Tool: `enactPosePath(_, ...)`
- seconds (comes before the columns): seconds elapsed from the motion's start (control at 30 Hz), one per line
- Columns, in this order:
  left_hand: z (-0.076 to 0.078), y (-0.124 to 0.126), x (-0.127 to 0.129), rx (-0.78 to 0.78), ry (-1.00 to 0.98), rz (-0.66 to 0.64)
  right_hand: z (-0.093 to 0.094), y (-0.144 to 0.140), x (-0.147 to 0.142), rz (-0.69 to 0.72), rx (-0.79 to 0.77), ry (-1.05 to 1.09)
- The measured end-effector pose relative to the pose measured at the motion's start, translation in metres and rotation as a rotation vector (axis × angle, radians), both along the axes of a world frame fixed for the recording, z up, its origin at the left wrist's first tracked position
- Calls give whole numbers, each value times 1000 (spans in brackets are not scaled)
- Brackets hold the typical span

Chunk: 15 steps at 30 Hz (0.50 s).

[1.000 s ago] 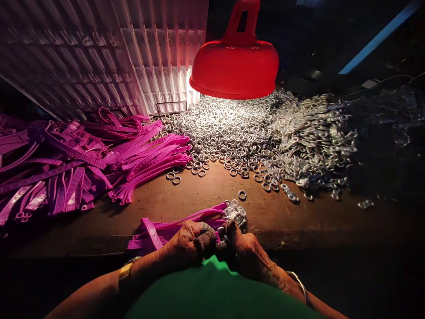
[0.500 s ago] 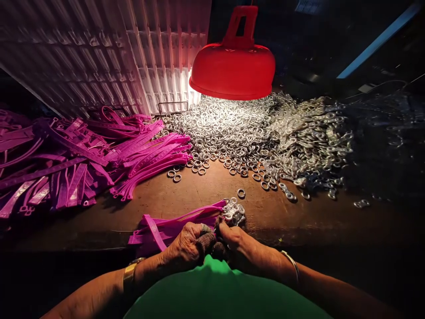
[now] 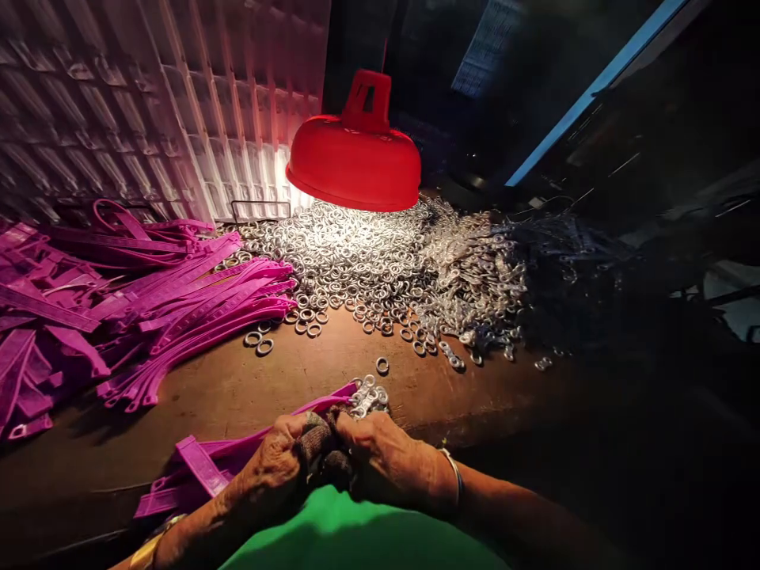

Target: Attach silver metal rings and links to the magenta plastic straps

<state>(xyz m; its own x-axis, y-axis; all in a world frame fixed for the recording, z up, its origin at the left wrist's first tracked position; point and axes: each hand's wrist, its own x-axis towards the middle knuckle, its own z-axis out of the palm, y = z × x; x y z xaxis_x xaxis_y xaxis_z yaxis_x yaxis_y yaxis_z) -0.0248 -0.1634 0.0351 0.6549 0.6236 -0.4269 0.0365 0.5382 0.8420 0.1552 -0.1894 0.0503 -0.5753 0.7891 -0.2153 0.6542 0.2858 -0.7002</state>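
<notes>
Low in the frame, just left of centre, I see my left hand (image 3: 276, 467) curled closed around a bundle of flat magenta plastic straps (image 3: 231, 455), with dark wrapping over its fingertips. The bundle runs from the lower left up towards the centre, lying on the brown wooden bench top (image 3: 332, 360). My right hand (image 3: 380, 459) sits pressed up against the left, its fingers bent in and pinching at the far end of the bundle, where a small cluster of silver metal rings (image 3: 368, 396) is gathered on the strap tips. I cannot tell exactly which ring or strap end the fingertips grip, since the hands cover that spot. A thin bangle (image 3: 454, 471) circles the right wrist, and a gold-coloured band (image 3: 146, 554) shows at the left wrist near the bottom edge. A green garment (image 3: 344, 538) fills the bottom centre.

One loose silver ring (image 3: 383, 366) lies just beyond the cluster. Further up, in the centre of the frame, a broad heap of shiny metal rings and clasps (image 3: 392, 269) spreads under a red dome-shaped lamp shade (image 3: 355, 162), which hangs above the heap. At the left, a large pile of magenta straps (image 3: 119, 293) covers the bench. A white ribbed plastic panel (image 3: 178, 103) stands in the upper left. The right side is too dark to read.
</notes>
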Motion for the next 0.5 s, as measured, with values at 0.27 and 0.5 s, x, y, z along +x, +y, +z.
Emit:
enactPosePath(0.27, -28, 13, 13, 843, 349, -102, -26, 11, 66, -474, 448, -239)
enactPosePath(0.5, -13, 34, -5, 919, 416, -58, -49, 16, 165, -897, 432, -593)
